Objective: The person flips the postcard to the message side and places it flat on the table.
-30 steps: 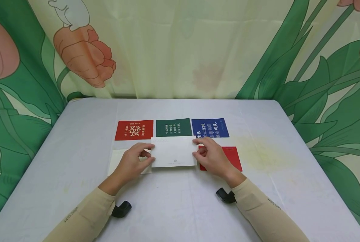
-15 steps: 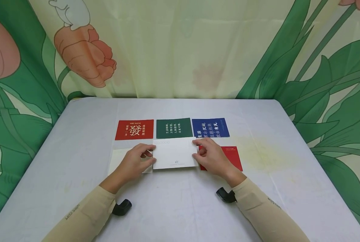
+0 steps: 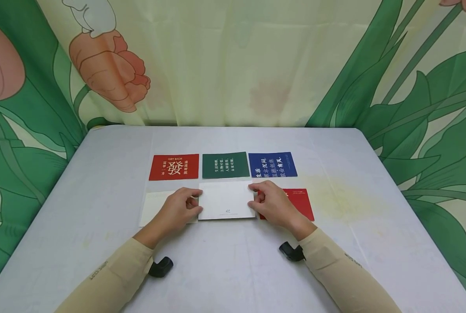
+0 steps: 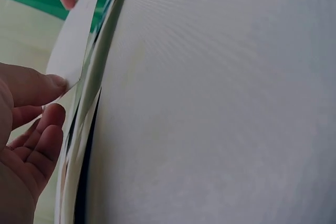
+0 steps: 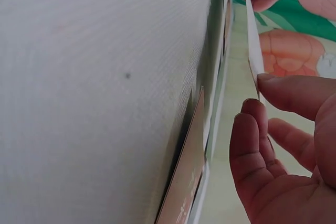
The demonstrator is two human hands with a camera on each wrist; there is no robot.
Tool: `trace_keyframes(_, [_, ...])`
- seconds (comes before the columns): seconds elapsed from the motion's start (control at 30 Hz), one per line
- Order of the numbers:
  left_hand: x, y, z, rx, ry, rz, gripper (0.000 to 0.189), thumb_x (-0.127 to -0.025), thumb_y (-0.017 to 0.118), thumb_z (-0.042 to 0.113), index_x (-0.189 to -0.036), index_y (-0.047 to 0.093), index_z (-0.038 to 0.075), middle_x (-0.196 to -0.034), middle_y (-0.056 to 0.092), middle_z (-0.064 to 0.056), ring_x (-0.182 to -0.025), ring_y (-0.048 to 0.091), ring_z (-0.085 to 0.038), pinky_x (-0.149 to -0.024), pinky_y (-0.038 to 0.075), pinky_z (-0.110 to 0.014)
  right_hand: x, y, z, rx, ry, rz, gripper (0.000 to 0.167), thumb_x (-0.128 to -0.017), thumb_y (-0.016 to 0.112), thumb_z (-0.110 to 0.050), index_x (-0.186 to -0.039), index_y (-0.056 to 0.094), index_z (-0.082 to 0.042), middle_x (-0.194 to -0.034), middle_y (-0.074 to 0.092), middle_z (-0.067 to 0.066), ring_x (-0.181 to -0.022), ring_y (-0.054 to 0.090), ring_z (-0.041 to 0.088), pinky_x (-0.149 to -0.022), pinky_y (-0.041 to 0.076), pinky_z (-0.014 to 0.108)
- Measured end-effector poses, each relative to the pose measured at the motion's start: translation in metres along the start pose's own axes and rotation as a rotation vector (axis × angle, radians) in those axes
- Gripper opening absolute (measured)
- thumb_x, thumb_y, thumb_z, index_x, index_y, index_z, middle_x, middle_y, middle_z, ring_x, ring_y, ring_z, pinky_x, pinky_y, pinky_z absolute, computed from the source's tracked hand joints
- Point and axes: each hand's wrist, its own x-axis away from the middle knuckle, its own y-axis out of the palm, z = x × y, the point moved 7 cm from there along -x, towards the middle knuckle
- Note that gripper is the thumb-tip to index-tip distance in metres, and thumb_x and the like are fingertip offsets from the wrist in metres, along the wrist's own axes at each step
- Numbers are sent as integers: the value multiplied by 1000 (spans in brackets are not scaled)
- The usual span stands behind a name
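A white postcard with small print near its front edge is held level between the two hands. My left hand pinches its left edge between thumb and fingers, and my right hand pinches the right edge. In the left wrist view the postcard rises off the thumb tip, above the tabletop. The right wrist view has the postcard nearly edge-on, also apart from the table. Under the left hand lies an off-white card; a red card is partly covered by the right hand.
Behind the postcard runs a row of cards: a red one, a green one and a blue one, all with printed characters. They lie on a white-covered table. A patterned curtain hangs beyond the far edge.
The white postcard has come slightly toward the person and lower, now in front of the green card's near edge. Both hands keep their pinch; the left has shifted slightly right.
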Motion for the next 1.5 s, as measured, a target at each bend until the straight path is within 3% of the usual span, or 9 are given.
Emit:
trace_keyframes(0.7, [-1, 7, -4, -33, -18, -53, 48, -86, 78, 8, -131, 63, 0, -101, 59, -7, -90, 55, -21, -75, 53, -27, -3, 10, 10, 44, 86, -46, 57, -86, 79, -12, -138, 59, -2, -108, 56, 9, -82, 57, 18, -57, 53, 25])
trace_keyframes(0.97, [-1, 8, -6, -50, -6, -72, 51, -86, 79, 8, -133, 61, -1, -99, 59, -6, -91, 54, -22, -77, 53, -29, -4, 12, 8, 74, 81, -62, 57, -85, 79, -15, -137, 60, -2, -112, 58, 9, -88, 57, 19, -63, 54, 24])
trace_keyframes(1.3, [0, 10, -3, -75, 5, -80, 48, -86, 77, 5, -131, 62, -2, -96, 56, -6, -90, 53, -22, -76, 51, -29, -5, 15, 11, 92, 91, -96, 56, -85, 78, -14, -136, 60, 0, -106, 56, 8, -85, 55, 18, -61, 52, 26])
trace_keyframes(1.5, [-1, 11, -1, -75, 7, -77, 49, -86, 77, 5, -132, 62, -2, -95, 56, -6, -90, 53, -21, -76, 50, -30, -5, 17, 11, 111, 93, -105, 55, -85, 78, -14, -135, 60, 0, -110, 56, 9, -84, 54, 18, -64, 51, 26])
